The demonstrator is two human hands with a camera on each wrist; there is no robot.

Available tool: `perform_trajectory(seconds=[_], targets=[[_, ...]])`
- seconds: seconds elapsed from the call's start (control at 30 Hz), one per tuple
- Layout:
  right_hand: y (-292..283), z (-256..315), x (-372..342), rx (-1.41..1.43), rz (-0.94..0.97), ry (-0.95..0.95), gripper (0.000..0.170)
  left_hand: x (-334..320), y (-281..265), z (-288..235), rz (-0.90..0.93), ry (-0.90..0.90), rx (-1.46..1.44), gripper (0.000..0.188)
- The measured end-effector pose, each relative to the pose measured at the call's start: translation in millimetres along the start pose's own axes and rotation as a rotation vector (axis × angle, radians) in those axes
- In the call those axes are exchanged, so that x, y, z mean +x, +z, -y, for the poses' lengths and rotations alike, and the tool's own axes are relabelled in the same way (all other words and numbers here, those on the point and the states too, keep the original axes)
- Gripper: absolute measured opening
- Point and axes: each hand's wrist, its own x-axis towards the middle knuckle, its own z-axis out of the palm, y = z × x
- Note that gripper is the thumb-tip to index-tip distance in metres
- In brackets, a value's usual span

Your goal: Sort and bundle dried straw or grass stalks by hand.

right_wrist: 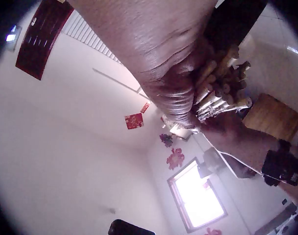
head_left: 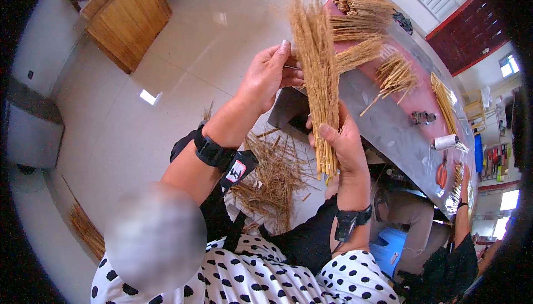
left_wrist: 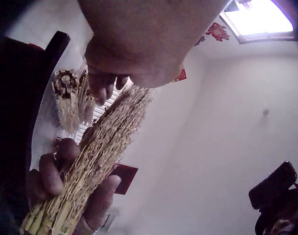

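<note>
A bundle of dry broomcorn stalks [head_left: 316, 71] stands nearly upright before me, brushy tops up and cut ends down. My right hand [head_left: 347, 140] grips its lower part, thumb across the front and fingers behind. At the bundle's upper left side is my left hand [head_left: 272, 73], its thumb raised apart and its loosely bent fingers right at the stalks' edge. In the left wrist view the bundle [left_wrist: 105, 142] slants up past the left fingers. The cut stalk ends [right_wrist: 222, 93] show in the right wrist view, next to the right palm.
Beyond the bundle, a long table [head_left: 377, 121] holds broomcorn bundles [head_left: 363, 12], a loose bunch [head_left: 397, 74], a white thread spool [head_left: 444, 142] and red-handled scissors [head_left: 441, 174]. Straw scraps [head_left: 272, 176] litter the floor. Another person's arm [head_left: 463, 209] reaches onto the table at right.
</note>
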Motion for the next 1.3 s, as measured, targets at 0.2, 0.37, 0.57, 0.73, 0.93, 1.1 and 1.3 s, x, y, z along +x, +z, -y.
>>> perform_trajectory(seconds=[0.2, 0.37, 0.57, 0.73, 0.93, 1.1, 1.3], targets=[[2, -2, 1, 0.061, -0.16, -0.028, 0.063, -14, 21, 2, 0.081, -0.158, 0.219, 0.035], [-5, -14, 6, -0.002, -0.14, -0.05, 0.06, -13, 20, 11, 0.212, -0.116, 0.144, 0.036], [-9, -19, 8, -0.106, -0.138, -0.132, 0.056, -12, 20, 8, 0.238, -0.096, 0.054, 0.034], [-1, -16, 8, -0.326, -0.145, -0.181, 0.053, -17, 24, 1, 0.167, -0.169, 0.058, 0.031], [7, -9, 7, -0.583, -0.193, -0.087, 0.059, -16, 21, 7, 0.128, -0.103, 0.215, 0.031], [3, -13, 8, -0.561, -0.175, -0.196, 0.061, -12, 17, 13, 0.155, -0.102, 0.084, 0.027], [4, -16, 10, -0.592, -0.211, -0.218, 0.064, -15, 21, 7, 0.126, -0.147, 0.074, 0.03]])
